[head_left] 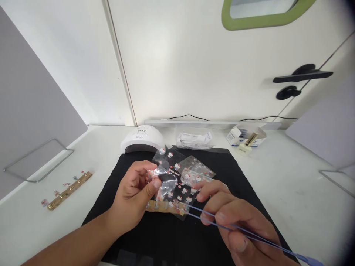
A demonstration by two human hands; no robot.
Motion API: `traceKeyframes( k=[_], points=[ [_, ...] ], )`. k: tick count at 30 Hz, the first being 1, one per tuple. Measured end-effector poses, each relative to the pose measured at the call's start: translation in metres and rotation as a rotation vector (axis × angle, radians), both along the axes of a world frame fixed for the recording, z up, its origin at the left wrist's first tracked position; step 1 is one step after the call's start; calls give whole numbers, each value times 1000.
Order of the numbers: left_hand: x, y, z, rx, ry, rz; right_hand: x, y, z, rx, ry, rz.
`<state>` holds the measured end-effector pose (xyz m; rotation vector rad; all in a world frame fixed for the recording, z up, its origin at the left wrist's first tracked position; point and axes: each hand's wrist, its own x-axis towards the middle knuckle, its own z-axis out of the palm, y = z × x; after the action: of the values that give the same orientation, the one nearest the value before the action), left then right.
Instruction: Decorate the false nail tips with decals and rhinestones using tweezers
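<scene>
Two bare hands worked above a black rectangular mat (155, 236) spread on the white table (291, 192). The left hand (135, 201) was closed, thumb against fingers, on the edge of a clear crinkled plastic packet printed with small red-and-white cartoon figures (177, 181); the packet was lifted slightly off the mat at that edge, near the mat's middle. A thin tan strip carrying a row of small decorated nail tips (166, 207) lay just under the packet's near edge, partly covered by the film. The right hand (238, 229) was pinched around slender blue-tinted tweezers (222, 223), whose two prongs ran leftward to the packet's lower corner; whether the prong ends touched the film could not be told. The right forefinger rested on the packet's right side.

Behind the mat stood a white domed nail-curing lamp (142, 138), its dark opening facing the person. To its right lay a clear bag of white folded sachets (194, 140), then a small open white-and-blue cardboard box (244, 136) with a pale cream block (245, 147) just beside it. Well apart at the left, a second brass-coloured strip bearing a few decorated tips (69, 190) lay on the table near a bent wire stand (39, 159).
</scene>
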<state>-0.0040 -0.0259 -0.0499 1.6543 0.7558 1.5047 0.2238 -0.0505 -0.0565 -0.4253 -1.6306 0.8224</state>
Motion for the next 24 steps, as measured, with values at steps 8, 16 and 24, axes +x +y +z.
traceKeyframes(
  k=[8,16,24],
  points=[
    [5,-3,-3,-66,-33,-67,-7,-1,-12,41,65,-40],
    [4,-13,3,-158,57,-63,-8,9,-11,76,128,-98],
    [-1,-14,2,-189,63,-100,-9,7,-5,42,163,-79]
  ],
)
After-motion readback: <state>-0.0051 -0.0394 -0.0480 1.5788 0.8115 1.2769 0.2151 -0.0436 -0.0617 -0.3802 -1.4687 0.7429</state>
